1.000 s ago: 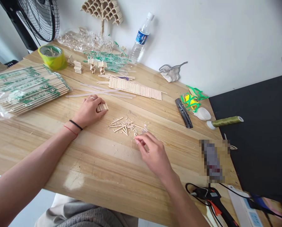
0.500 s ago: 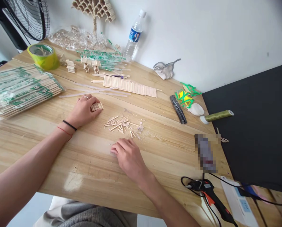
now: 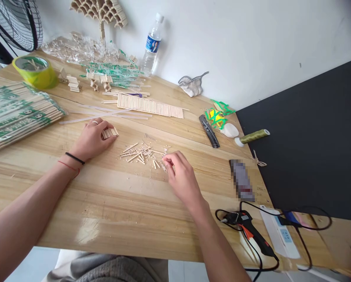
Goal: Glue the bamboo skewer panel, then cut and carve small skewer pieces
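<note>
My left hand (image 3: 93,137) rests on the table, its fingers closed around a small panel of short wooden sticks (image 3: 110,133). To the right of it lies a loose pile of cut sticks (image 3: 140,153) with pale crumbs. My right hand (image 3: 181,172) is at the right edge of this pile, thumb and fingertips pinched together over whitish scraps. Whatever is between those fingertips is too small to make out. Behind the pile lies a long panel of sticks glued side by side (image 3: 150,105).
A glue gun (image 3: 246,225) with its cable and a power strip (image 3: 281,233) sit at the right. Farther back are a black utility knife (image 3: 209,131), a water bottle (image 3: 152,47) and yellow tape (image 3: 37,74). Bagged sticks (image 3: 22,113) lie at the left.
My right hand has moved right and farther from me, from in front of the pile to its right edge. My left hand still holds the small panel. The view has shifted slightly right.
</note>
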`<state>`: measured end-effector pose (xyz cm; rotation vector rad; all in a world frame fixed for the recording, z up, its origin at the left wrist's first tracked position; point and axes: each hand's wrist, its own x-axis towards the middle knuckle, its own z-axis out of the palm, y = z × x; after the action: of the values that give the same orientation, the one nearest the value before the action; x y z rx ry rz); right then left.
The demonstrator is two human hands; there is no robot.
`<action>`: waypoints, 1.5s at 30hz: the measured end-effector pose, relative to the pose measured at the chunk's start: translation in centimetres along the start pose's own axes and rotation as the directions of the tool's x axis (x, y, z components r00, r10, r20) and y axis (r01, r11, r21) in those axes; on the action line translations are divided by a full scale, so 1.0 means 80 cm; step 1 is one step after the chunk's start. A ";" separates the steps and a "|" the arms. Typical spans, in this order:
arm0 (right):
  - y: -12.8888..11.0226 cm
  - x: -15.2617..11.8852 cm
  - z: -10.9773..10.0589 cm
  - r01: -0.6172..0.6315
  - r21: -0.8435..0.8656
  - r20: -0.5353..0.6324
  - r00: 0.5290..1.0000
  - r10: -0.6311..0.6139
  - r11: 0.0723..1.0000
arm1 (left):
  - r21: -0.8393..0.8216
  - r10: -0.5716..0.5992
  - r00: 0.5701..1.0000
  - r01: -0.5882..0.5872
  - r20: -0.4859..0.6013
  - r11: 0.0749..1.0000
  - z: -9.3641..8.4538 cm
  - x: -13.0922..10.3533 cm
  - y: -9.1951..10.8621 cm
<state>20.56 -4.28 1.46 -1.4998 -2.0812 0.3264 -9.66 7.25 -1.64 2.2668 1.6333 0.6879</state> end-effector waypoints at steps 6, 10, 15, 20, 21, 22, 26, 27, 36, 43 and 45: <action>0.015 0.001 -0.006 -0.055 0.036 -0.067 0.996 0.057 0.998 | -0.006 -0.012 1.000 0.012 -0.001 1.000 -0.001 0.000 0.002; 0.001 0.004 0.003 -0.058 0.078 -0.062 0.996 0.063 0.995 | -0.010 -0.010 1.000 0.010 -0.005 1.000 0.000 -0.001 0.002; -0.026 0.006 0.022 0.010 0.150 0.052 0.999 -0.018 0.989 | -0.006 -0.006 1.000 0.006 -0.007 1.000 0.001 0.000 0.001; -0.053 -0.001 0.050 0.069 0.206 0.212 0.971 -0.113 0.976 | 0.002 -0.002 1.000 0.002 -0.010 1.000 0.001 0.000 0.001; -0.056 -0.002 0.056 0.073 0.199 0.224 0.967 -0.118 0.977 | 0.005 -0.006 1.000 0.006 -0.006 1.000 0.001 0.000 0.001; -0.059 -0.003 0.061 0.076 0.187 0.228 0.966 -0.119 0.979 | 0.007 -0.009 1.000 0.009 -0.004 1.000 0.001 0.000 0.001; -0.063 -0.004 0.073 0.102 0.115 0.212 0.969 -0.125 0.988 | 0.010 -0.013 1.000 0.013 0.003 1.000 0.000 0.000 0.002; -0.063 -0.004 0.074 0.116 0.092 0.209 0.969 -0.133 0.989 | 0.011 -0.012 1.000 0.012 0.003 1.000 0.000 0.000 0.002; -0.070 -0.001 0.076 0.202 -0.138 0.310 0.939 -0.152 0.970 | 0.025 -0.011 1.000 0.011 0.022 1.000 -0.006 0.001 0.008; -0.066 -0.002 0.063 0.159 -0.027 0.252 0.956 -0.148 0.987 | 0.046 0.009 1.000 -0.010 0.028 0.999 -0.014 0.000 0.015; -0.058 0.001 0.054 0.105 0.013 0.178 0.978 -0.106 0.994 | 0.049 0.011 1.000 -0.012 0.026 0.999 -0.013 0.001 0.014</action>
<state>14.47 -5.30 0.24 -1.3958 -2.2887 0.4379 -9.27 6.90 -0.16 2.3112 1.6440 0.6259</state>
